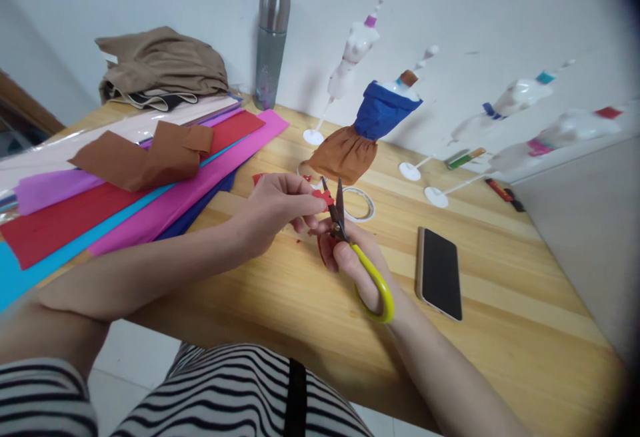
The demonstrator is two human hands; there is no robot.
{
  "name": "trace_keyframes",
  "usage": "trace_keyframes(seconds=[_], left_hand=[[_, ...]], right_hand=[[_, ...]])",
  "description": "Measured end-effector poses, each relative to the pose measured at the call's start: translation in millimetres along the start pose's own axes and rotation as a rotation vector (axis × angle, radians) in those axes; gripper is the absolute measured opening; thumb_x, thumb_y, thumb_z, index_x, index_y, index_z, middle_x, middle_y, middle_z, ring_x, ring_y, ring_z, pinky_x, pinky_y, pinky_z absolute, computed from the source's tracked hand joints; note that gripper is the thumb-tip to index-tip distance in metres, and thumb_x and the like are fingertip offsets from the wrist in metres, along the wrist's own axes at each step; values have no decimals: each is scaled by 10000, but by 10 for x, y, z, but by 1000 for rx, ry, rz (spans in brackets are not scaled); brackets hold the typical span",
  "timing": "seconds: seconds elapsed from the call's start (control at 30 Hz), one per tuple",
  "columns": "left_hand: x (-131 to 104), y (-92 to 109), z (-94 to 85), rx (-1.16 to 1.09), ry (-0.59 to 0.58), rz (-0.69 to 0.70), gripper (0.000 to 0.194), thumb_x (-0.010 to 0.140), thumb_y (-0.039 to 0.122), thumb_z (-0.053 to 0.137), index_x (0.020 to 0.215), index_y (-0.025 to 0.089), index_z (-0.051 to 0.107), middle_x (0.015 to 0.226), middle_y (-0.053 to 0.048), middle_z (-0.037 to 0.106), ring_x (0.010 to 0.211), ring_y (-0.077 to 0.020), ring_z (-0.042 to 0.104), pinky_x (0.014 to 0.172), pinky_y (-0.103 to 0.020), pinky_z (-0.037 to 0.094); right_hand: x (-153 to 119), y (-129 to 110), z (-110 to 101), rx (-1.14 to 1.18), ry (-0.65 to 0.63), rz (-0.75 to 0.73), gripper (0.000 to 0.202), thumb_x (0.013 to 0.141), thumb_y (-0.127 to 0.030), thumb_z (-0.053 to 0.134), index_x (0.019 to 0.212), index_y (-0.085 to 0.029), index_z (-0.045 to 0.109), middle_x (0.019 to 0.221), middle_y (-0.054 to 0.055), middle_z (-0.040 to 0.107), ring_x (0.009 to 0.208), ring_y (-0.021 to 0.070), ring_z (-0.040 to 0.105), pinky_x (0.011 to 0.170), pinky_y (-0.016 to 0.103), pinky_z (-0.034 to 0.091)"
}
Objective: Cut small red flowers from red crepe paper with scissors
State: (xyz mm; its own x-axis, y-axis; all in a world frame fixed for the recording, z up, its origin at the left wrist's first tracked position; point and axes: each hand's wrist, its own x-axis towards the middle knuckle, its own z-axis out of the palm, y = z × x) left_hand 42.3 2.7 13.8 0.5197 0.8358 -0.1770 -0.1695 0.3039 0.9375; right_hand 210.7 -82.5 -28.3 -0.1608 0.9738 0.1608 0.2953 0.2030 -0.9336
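Observation:
Between thumb and fingertips, my left hand point(280, 207) pinches a small red paper piece point(325, 200) with a scalloped, flower-like edge. My right hand point(357, 250) grips yellow-handled scissors point(373, 280), its thumb through one loop. The dark blades are parted and point away from me, right beside the red piece. Another red scrap shows under my right fingers, and I cannot tell whether they hold it. Just beyond my hands lie a white tape roll point(361, 204) and some red scraps. Behind them stands a small mannequin in a blue top point(383, 110) and brown gathered skirt point(345, 154).
Coloured paper sheets point(235, 150) and a folded brown piece point(150, 160) cover the table's left. A brown cloth point(165, 67) and a flask point(273, 47) stand at the back. Several white mannequins point(357, 44) line the wall. A phone point(440, 274) lies right of my hand.

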Motion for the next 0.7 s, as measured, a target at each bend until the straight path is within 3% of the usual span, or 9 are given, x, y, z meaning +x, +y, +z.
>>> trace_keyframes(seconds=[0.23, 0.57, 0.7], left_hand=[[-11, -3, 21, 20, 25, 0, 182, 663, 162, 732, 542, 125, 601, 496, -1, 631, 447, -49, 524, 467, -163, 386], [-2, -3, 6, 39, 25, 16, 177, 654, 168, 733, 533, 129, 610, 496, -3, 626, 447, -50, 505, 467, -174, 378], [-3, -15, 8, 39, 30, 32, 177, 642, 185, 731, 529, 137, 605, 511, 3, 621, 448, -51, 495, 471, -183, 386]], right_hand=[[-1, 1, 14, -31, 23, 36, 500, 955, -661, 496, 1037, -178, 599, 680, -22, 500, 619, 162, 462, 604, 317, 375], [1, -70, 42, 51, 28, 114, 519, 949, -688, 499, 925, -179, 598, 575, -57, 454, 484, 120, 384, 509, 296, 310], [-1, -53, 74, 118, 119, 93, 481, 925, -673, 554, 958, -195, 597, 571, -68, 458, 455, 117, 407, 482, 283, 312]])
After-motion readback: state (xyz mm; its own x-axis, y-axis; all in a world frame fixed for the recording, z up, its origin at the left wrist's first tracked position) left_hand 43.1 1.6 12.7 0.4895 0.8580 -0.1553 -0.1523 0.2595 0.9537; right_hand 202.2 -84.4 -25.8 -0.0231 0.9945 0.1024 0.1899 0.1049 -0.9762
